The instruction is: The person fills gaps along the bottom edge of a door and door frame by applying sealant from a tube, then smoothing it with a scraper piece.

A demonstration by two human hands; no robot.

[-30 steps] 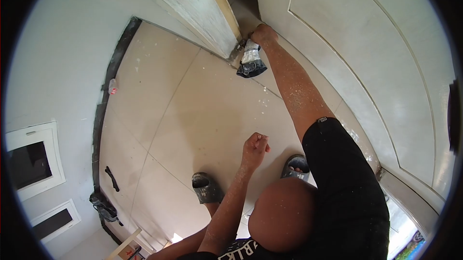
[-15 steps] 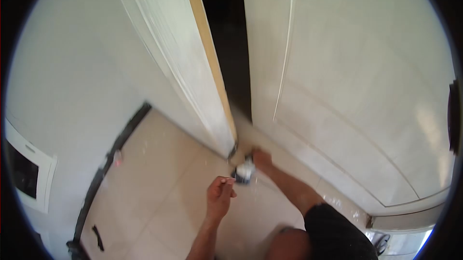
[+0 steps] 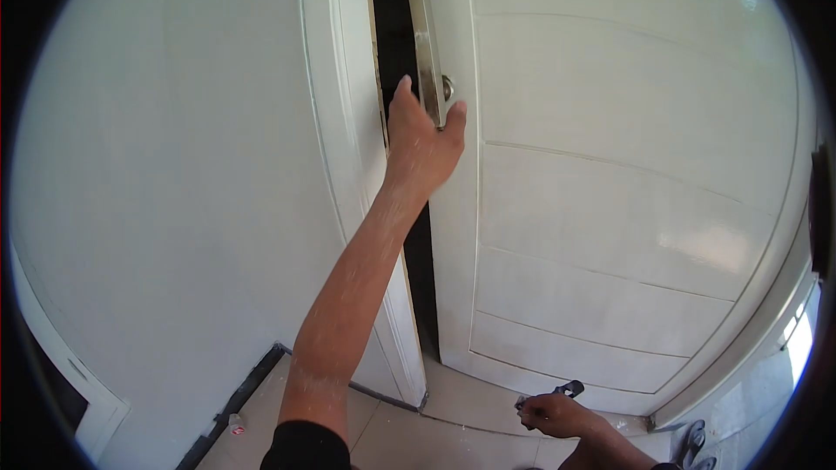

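A white panelled door [image 3: 601,209] stands slightly ajar beside its white frame [image 3: 357,121]. My left hand [image 3: 425,135] is raised to the door's edge, thumb and fingers spread around the lower end of a long metal pull handle [image 3: 425,39]. Close by the thumb is a round metal lock fitting [image 3: 448,87]. Down near the floor, the closed fingers of my right hand [image 3: 557,416] grip a dark tool with a rounded end [image 3: 570,389]. Its kind is unclear because the fingers hide most of it.
A plain light wall [image 3: 174,165] fills the left side, with a dark skirting strip [image 3: 239,396] along its base. A small red-and-white item [image 3: 236,424] lies on the tiled floor [image 3: 383,422]. Sandals [image 3: 693,442] are at lower right. A white-framed opening [image 3: 104,418] is at lower left.
My view has tilted up. My left hand has risen from a pinch near the floor to the door handle, with fingers now spread. My right hand has shifted right, still low with the dark tool.
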